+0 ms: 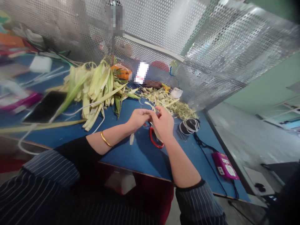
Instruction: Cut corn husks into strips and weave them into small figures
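Above the blue table, my left hand [140, 119] and my right hand [163, 123] meet at the fingertips, thumbs and fingers pinched together. A pale husk strip [150, 105] sticks up between them; which hand grips it is hard to tell. Red-handled scissors [156, 140] lie on the table just below my right hand, partly hidden by it. A short pale piece [131, 139] rests below my left hand. To the left is a large pile of green-yellow husks [96, 81]. Beyond my hands lies a heap of shredded husk scraps [164, 98].
On the blue table [131, 156] stand a black spool with white cord [189, 126], a magenta power box [225, 165] with black cables, and, at left, a dark phone [45, 107] with a white cable. A perforated metal screen [152, 25] rises behind.
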Motion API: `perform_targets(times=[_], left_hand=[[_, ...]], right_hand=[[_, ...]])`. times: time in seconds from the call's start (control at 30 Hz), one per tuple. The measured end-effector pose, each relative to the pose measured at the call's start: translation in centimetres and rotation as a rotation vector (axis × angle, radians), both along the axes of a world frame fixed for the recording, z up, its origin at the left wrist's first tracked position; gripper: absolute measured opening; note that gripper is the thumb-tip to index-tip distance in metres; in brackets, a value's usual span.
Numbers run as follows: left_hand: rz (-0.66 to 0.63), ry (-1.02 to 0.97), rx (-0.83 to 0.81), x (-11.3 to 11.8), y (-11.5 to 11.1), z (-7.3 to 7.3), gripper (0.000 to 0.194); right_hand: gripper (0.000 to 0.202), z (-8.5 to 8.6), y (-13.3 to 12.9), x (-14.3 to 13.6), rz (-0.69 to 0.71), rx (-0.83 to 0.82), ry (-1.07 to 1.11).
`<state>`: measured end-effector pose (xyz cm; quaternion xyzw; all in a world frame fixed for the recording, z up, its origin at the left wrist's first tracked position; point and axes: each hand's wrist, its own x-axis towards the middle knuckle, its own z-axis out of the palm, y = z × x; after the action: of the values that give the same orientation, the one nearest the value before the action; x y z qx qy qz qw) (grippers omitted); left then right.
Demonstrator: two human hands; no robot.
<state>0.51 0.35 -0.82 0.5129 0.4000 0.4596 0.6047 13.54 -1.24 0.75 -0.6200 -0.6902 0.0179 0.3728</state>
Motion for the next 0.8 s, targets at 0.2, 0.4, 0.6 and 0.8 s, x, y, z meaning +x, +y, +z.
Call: perform_targets(times=[0.2,0.4,0.6,0.8], left_hand=[[-0.044,0.089,0.000,0.2,-0.4,-0.1,0.026],[0.006,0.344,0.227,-0.2,0.1,-1.1,0.031],[0.015,0.483,0.269,-0.2,-0.1,-0.9,0.032],[0.031,0.632,0.423,-0.6,0.0,-0.8,0.031]], right_hand=[[0.028,-0.3,1.0,0.5,0.015,-0.167,0.192],[0.040,-0.5,1.6,1.0,0.043,-0.351,0.198],[0.015,-1.2,2.1,1.2,0.085,-0.337,0.444],[0.031,-0.1,1.6,0.9,0.119,-0.539,0.400]])
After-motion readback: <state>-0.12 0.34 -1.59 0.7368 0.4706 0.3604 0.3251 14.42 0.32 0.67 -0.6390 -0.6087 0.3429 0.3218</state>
